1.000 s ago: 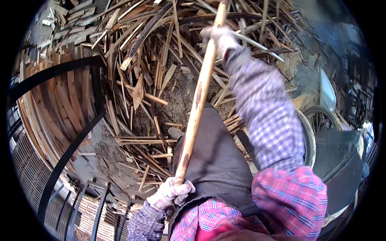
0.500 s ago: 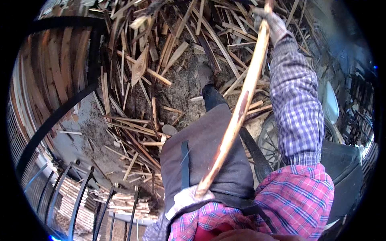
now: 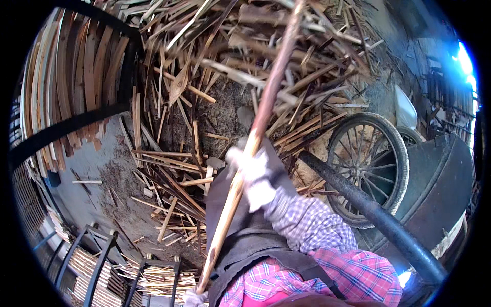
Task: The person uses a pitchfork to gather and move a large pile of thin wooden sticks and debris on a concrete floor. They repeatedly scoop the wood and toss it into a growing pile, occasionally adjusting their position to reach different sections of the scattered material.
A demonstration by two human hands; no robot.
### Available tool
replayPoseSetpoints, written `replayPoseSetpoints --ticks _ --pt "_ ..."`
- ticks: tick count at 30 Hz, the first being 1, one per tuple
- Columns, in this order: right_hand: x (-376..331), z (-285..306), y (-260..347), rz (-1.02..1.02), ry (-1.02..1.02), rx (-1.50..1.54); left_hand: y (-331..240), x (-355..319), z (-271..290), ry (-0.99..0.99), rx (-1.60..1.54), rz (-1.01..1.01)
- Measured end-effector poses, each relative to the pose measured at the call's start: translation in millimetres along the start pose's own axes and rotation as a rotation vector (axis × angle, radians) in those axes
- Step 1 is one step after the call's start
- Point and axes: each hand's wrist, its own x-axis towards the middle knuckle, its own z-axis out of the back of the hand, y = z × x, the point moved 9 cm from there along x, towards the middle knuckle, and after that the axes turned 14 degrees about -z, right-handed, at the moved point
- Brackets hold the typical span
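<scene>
A long, slightly bent wooden pole (image 3: 228,204), pale with reddish-brown patches, slants from the lower left across my dark apron (image 3: 255,225) up to the woodpile. My right hand (image 3: 253,176), in a pale glove and somewhat blurred, is closed around its middle, in front of my lap. At the pole's near end, my left hand (image 3: 194,298), gloved too, grips it beside my hip; only part of that hand shows at the lower edge. The far end of the pole lies over the scrap wood (image 3: 317,66) and runs out of the picture.
Wooden slats (image 3: 76,66) stand in a black metal rack at the left. Right of me is a dark cart (image 3: 434,179) with a spoked wheel (image 3: 365,169) and a thick black bar (image 3: 378,215). Stacked sticks (image 3: 153,279) fill metal frames at the lower left.
My right hand has come down and in from the upper right, now holding the pole nearer my body. My left hand has shifted down and left with the near end. More of the wheel shows.
</scene>
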Motion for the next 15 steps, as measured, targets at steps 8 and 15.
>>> replayPoseSetpoints --ticks 8,15 --pt "38.4 6.3 -7.9 -0.199 0.147 0.015 -3.5 5.4 -4.4 0.169 0.148 0.228" --pt "43.3 15.3 117.4 -0.108 0.111 0.04 -105.7 64.9 29.3 0.182 0.0 0.135"
